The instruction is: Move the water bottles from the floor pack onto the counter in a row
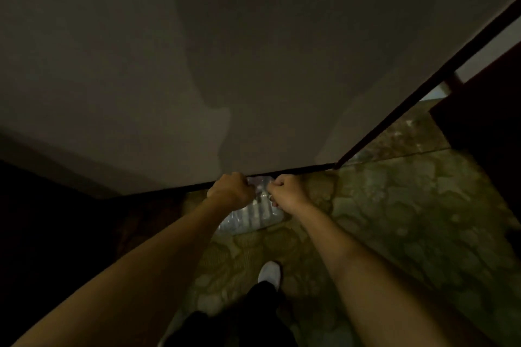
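Down at the foot of the wall [112,65], a pack of water bottles [249,218] lies on the patterned carpet [394,205], wrapped in clear plastic film. The picture is dim and blurred, so no brand, label or writing can be read on the pack, and the count of bottles inside cannot be told; only pale upright shapes show through the wrap. The pack sits just beside the dark baseboard [296,171] where the wall meets the floor.

Both arms reach forward and down to the far end of the pack. The left hand [232,190] is curled into a fist on the plastic film at the pack's top, and the right hand [286,191] is curled the same way just beside it, fingers pinching the wrap. The 2 hands are close together with a small strip of film showing between them.

Nearer the camera, 1 white shoe [270,273] stands on the carpet below a dark trouser leg [239,318]. At the right a dark piece of furniture [485,110] stands against the wall.
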Demonstrator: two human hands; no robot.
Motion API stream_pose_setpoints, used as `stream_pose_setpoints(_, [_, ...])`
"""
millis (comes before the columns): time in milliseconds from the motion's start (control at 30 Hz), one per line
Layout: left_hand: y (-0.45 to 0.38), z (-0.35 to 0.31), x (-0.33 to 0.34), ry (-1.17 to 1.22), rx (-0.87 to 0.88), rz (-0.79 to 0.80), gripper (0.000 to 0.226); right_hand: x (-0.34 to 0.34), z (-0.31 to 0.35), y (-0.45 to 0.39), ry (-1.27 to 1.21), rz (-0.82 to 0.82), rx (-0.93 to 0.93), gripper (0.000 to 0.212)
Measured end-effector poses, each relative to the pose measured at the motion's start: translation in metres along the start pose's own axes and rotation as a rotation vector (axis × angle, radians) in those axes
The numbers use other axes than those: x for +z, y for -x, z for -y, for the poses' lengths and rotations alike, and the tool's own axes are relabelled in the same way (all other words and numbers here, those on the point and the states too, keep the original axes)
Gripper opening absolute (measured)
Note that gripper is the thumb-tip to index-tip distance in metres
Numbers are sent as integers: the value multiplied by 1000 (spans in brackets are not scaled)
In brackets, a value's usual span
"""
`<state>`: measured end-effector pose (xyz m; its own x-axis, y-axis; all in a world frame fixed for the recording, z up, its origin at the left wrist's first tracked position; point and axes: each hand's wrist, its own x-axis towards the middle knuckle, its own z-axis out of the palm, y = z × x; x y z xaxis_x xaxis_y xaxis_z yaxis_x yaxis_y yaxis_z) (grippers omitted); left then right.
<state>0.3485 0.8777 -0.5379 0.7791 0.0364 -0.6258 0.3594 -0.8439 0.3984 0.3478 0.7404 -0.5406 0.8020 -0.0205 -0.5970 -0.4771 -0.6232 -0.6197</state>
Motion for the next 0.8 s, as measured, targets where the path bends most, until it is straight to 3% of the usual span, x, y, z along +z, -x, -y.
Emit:
stream_pose_setpoints(133, [-23, 9, 48, 119, -108, 34, 32, 21, -38, -29, 23, 131, 45, 30])
stream_pose_setpoints(267, [-51, 19, 93, 227, -195, 73, 30, 40, -79, -49, -38, 200, 135, 18])
stream_pose_setpoints(600, [-124, 45, 148, 357, -237, 93, 28, 52, -123, -121, -229, 240, 349, 13])
stream_pose_setpoints(800, [-183, 78, 180, 467, -235, 93, 29, 104, -140, -195, -244, 208, 395, 10])
